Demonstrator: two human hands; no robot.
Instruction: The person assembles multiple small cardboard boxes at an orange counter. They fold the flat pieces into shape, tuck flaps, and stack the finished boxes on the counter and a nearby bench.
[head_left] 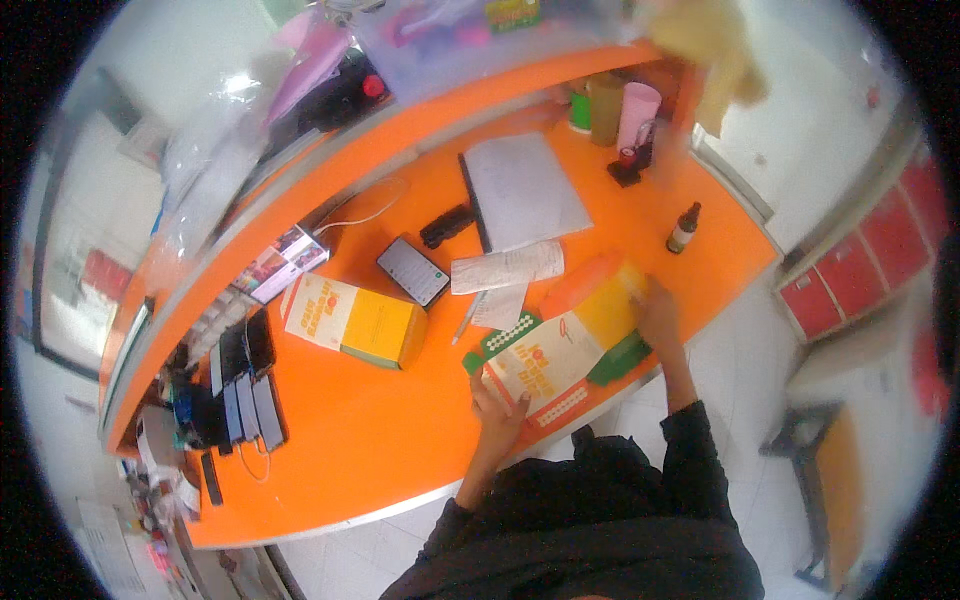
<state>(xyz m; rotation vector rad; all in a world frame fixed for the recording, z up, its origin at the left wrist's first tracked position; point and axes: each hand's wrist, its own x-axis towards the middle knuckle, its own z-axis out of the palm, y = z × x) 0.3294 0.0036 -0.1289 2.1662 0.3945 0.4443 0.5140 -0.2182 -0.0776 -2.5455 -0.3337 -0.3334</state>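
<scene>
An unfolded cardboard carton (540, 365) lies opened out near the front edge of the orange desk, white and yellow with green and orange-red flaps. My left hand (497, 412) grips its near left edge, thumb on the printed face and fingers partly hidden. At the carton's yellow right end, my right hand (657, 318) holds the edge, slightly blurred. To the left rests a folded-up carton (352, 322) of the same colours, standing out in box shape. Between the two lie a pen (468, 320) and paper slips (508, 268).
On the orange desk (350, 440) are a phone (413, 270), a black-edged stack of papers (525, 190), a small brown bottle (684, 228), and cups (637, 115) at the back. Several phones (250, 410) with cables lie far left. A raised orange ledge (400, 120) borders the back.
</scene>
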